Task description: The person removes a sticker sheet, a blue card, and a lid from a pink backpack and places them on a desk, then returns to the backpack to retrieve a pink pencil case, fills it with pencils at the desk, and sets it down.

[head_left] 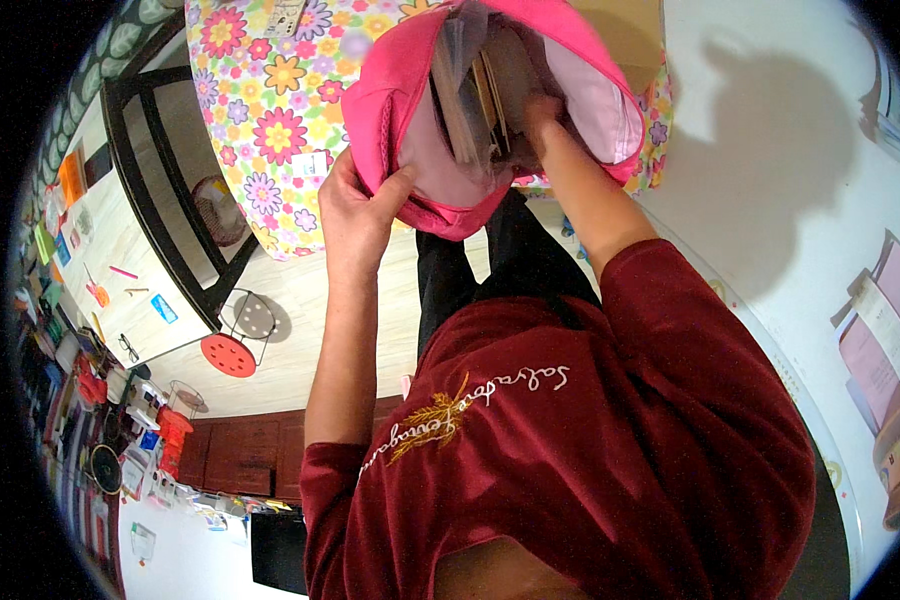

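Note:
A bright pink backpack (pixel 382 95) with a pale pink lining gapes wide in front of me, on or against a flower-patterned tablecloth (pixel 232 110). Several books (pixel 492 95) stand on edge inside it, partly behind a see-through mesh or plastic divider. My left hand (pixel 355 208) grips the bag's near left rim, thumb inside the opening and fingers against the outer side. Reaching deep into the right part of the bag is my right hand (pixel 543 115). Its fingers are hidden in there, so what it touches does not show.
A cardboard box (pixel 630 40) stands behind the bag at the right. Small cards lie on the tablecloth. To the left are a black frame (pixel 165 210), a red round stool (pixel 228 356) and a pale surface with glasses and stationery. Papers (pixel 882 345) hang on the right wall.

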The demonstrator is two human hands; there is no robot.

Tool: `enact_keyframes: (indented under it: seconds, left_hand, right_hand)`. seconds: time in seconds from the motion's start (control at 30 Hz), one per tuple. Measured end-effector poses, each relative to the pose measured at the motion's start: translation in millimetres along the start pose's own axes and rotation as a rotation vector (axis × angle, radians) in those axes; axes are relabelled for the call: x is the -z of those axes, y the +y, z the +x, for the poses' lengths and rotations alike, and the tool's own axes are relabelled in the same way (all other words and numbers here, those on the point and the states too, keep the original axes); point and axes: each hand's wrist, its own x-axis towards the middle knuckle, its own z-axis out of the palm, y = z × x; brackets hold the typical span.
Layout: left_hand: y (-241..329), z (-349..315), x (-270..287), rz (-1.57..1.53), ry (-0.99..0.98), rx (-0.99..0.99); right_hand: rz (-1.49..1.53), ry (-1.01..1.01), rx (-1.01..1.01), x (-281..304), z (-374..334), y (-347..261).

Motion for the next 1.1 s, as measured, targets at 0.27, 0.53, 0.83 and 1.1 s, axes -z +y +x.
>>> enact_keyframes:
  seconds: [0.27, 0.53, 0.83, 1.1]
  left_hand:
    - [0, 0, 7, 0.023, 0.030, 0.028]
    - [-1, 3, 0, -0.001, 0.027, -0.011]
    - [-4, 3, 4, -0.029, 0.018, -0.003]
    - [1, 2, -10, -0.069, -0.067, 0.008]
  right_hand:
    - [-0.291, -0.054, -0.019, 21, -1, -29]
    - [-0.893, -0.106, 0.221, -1, 9, -20]
    - [-0.622, 0.035, 0.054, -32, 16, -13]
    - [-0.568, -0.030, 0.036, -22, 38, -3]
